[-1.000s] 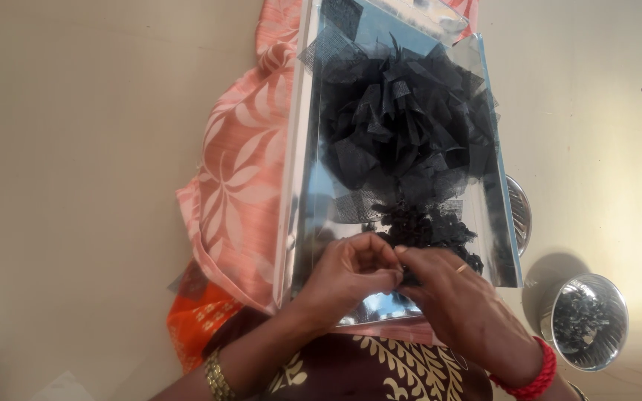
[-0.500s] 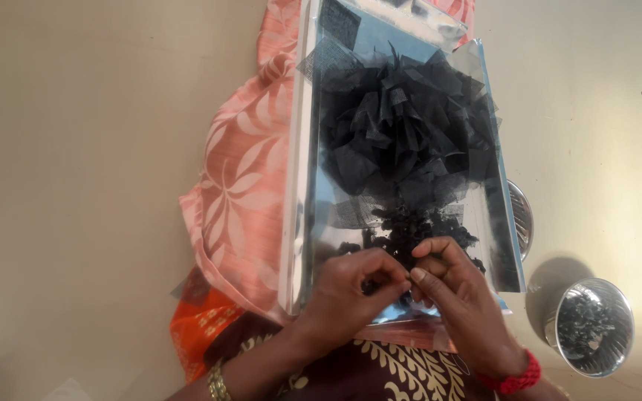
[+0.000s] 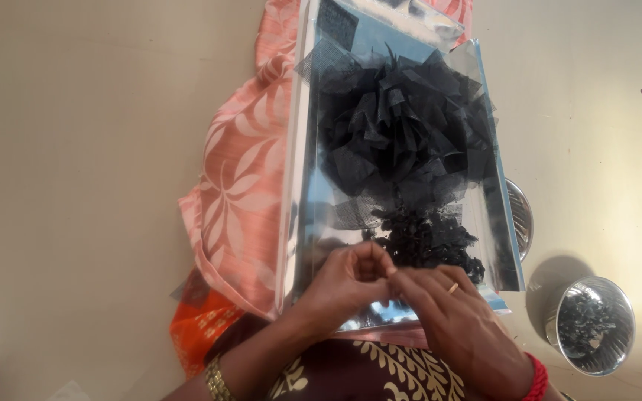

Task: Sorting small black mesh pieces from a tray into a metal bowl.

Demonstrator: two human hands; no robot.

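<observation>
Left hand (image 3: 351, 286): seen at the near edge of the shiny tray (image 3: 302, 223), fingers curled together and pinched against the fingertips of the other hand.
Right hand (image 3: 455, 327): fingertips pressed to those of the left hand; a small dark bit appears to be pinched between them, though it is too small to be made out for certain.
Small black pieces (image 3: 429, 241): heaped on the tray just beyond the hands.
Black net squares (image 3: 403, 134): piled in a loose mound across the far half of the tray.
Tray: laid lengthwise over a pink leaf-patterned cloth (image 3: 235, 193) on the floor.
Steel bowl (image 3: 588, 325): set on the floor off the tray's near right corner, dark bits inside.
Wrists: a gold bangle (image 3: 217, 379) on the left, a red bangle (image 3: 536, 379) on the right.
</observation>
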